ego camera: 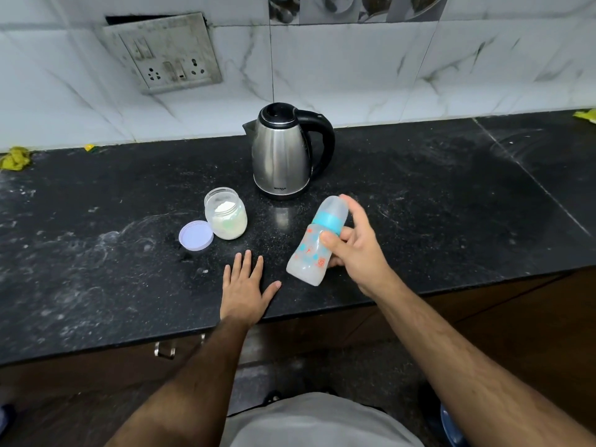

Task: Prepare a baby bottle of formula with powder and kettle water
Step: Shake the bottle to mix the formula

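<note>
My right hand [358, 250] grips a baby bottle [311, 253] and holds it tilted above the black counter [451, 204]. The bottle has a blue collar, a clear cap and cloudy white liquid inside. My left hand [246, 287] rests flat on the counter with fingers spread, to the left of the bottle. An open jar of white powder [225, 214] stands further back on the left, its lilac lid [195, 235] lying beside it. A steel kettle [283, 153] with a black handle and shut lid stands behind, near the wall.
A tiled wall with a socket plate [167, 53] runs behind the counter. Yellow scraps lie at the far left [14, 158] and far right [585, 116]. White powder smears mark the counter's left part. Below the edge are brown cabinet fronts with a metal handle [164, 350].
</note>
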Demonstrator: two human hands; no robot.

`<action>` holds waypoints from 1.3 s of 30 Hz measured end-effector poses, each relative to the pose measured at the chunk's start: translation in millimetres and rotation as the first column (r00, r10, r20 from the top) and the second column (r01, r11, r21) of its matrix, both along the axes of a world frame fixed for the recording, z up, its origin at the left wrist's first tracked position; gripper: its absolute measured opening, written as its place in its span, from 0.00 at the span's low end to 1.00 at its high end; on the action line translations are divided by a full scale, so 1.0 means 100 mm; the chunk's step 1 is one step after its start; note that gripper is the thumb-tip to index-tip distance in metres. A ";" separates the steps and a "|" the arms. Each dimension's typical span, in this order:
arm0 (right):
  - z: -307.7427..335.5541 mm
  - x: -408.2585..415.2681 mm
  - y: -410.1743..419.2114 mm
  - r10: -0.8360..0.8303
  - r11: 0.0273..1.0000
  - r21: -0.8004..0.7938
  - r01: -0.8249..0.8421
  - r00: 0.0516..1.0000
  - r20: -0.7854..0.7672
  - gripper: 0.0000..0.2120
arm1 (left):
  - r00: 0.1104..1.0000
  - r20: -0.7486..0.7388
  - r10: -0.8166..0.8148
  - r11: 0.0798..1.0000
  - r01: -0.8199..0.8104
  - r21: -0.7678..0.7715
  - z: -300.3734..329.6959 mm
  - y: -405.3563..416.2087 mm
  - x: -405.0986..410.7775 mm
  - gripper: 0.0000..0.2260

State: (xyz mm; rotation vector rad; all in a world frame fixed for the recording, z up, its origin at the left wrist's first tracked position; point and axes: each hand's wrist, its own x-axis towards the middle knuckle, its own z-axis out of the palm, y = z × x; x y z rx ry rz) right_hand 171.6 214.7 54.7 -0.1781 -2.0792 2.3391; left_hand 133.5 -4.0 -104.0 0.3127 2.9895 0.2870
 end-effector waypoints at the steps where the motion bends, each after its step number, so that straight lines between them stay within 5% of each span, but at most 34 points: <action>1: 0.00 -0.02 0.02 -0.030 0.999 -0.025 0.029 1.000 -0.006 0.34 | 1.000 -0.003 0.000 1.000 0.000 0.007 0.00 0.00 0.00 0.37; 4: 0.03 -0.12 0.14 -0.152 0.986 -0.076 0.151 0.988 -0.011 0.34 | 1.000 -0.012 -0.002 1.000 0.002 0.012 -0.02 0.00 0.00 0.40; 9: 0.07 -0.03 0.03 -0.006 1.000 0.007 0.006 1.000 -0.013 0.34 | 1.000 0.000 0.002 1.000 -0.002 -0.009 0.00 0.00 0.00 0.40; 13: 0.09 -0.15 0.16 -0.157 0.985 -0.083 0.153 0.987 -0.041 0.33 | 1.000 -0.001 0.003 1.000 -0.003 -0.001 0.01 0.01 0.00 0.43; 17: 0.10 -0.05 0.07 0.011 0.999 0.038 -0.010 0.999 -0.042 0.35 | 1.000 -0.004 0.003 1.000 -0.003 0.012 0.00 0.00 0.00 0.42; 22: 0.16 -0.12 0.12 -0.181 0.983 -0.040 0.178 0.981 -0.065 0.36 | 1.000 0.000 -0.001 1.000 0.001 0.000 0.00 0.01 -0.01 0.43; 26: 0.16 -0.02 0.02 0.002 1.000 0.031 0.000 0.999 -0.040 0.36 | 1.000 -0.002 0.002 1.000 -0.002 -0.008 0.01 0.00 0.00 0.43; 30: 0.15 -0.11 0.10 -0.146 0.988 -0.051 0.143 0.987 -0.061 0.35 | 1.000 -0.004 0.003 1.000 -0.003 0.003 0.00 0.01 0.00 0.43; 34: 0.17 -0.08 0.07 -0.009 1.000 0.010 0.010 0.999 -0.047 0.35 | 1.000 -0.005 0.003 1.000 -0.003 0.010 0.00 0.00 0.00 0.42; 39: 0.17 -0.12 0.13 -0.102 0.994 -0.052 0.099 0.994 -0.050 0.35 | 1.000 -0.007 0.003 1.000 -0.003 0.004 0.00 0.00 0.00 0.42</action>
